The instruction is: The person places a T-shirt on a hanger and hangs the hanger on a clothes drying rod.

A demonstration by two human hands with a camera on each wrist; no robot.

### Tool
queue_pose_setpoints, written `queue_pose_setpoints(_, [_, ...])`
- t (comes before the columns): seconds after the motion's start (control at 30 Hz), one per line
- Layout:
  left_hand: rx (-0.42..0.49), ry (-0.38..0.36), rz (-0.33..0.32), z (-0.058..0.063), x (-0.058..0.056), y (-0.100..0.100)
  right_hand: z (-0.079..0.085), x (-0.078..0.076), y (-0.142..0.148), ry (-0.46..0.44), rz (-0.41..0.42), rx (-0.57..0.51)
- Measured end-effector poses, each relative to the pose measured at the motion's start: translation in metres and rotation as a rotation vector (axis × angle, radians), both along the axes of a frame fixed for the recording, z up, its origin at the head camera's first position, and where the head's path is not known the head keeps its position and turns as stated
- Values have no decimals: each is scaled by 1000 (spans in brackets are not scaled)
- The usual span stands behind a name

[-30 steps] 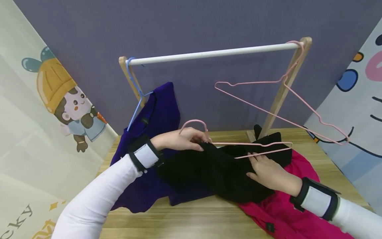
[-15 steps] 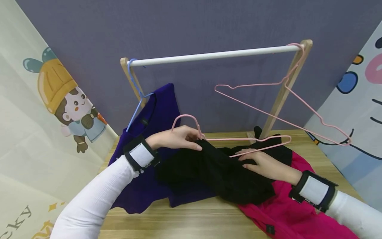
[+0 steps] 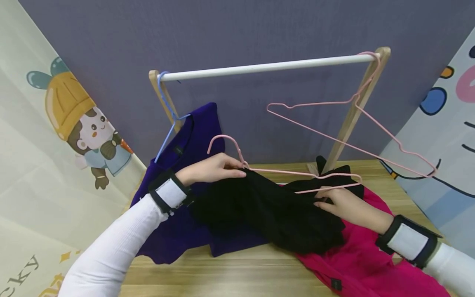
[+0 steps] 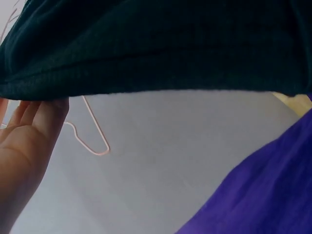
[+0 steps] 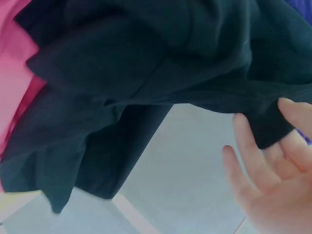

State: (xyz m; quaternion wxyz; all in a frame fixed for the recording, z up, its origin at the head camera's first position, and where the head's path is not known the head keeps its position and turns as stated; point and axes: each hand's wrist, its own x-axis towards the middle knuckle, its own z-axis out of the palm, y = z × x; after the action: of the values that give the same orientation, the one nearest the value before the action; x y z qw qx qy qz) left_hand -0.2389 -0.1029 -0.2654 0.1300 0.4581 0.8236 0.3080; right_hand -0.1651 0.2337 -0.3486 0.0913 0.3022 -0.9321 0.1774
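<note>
My left hand (image 3: pixel 213 168) holds a pink clothes hanger (image 3: pixel 276 170) by its neck, below the hook, and pinches the edge of a black garment (image 3: pixel 282 214) there. In the left wrist view the fingers of this left hand (image 4: pixel 29 141) go behind the garment's hem (image 4: pixel 161 73). Further right, my right hand (image 3: pixel 343 204) pinches the same black cloth just under the hanger's right end. Its thumb and fingers meet at the garment edge in the right wrist view, where the right hand (image 5: pixel 273 170) shows palm-up. The hanger's left arm is hidden by the cloth.
Behind stands a rack with a white rail (image 3: pixel 267 67). A blue hanger (image 3: pixel 171 111) with a purple top (image 3: pixel 202 128) hangs at its left end, a bare pink hanger (image 3: pixel 315 132) at its right. A magenta garment (image 3: pixel 360 255) lies on the wooden table (image 3: pixel 230 272).
My left hand has moved left and slightly up with the held hanger and cloth edge. My right hand went left, then back right, and its fingers now pinch the black cloth under the hanger.
</note>
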Motion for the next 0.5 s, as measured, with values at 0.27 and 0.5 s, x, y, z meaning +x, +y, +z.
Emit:
queue_pose_setpoints(0.27, [0,9,15,-4,-1,-2,7,10,27,189,-40,-1])
queue_pose_setpoints(0.5, [-21,-3,47,-9,-3,-6,8,14,50,416,68,-37])
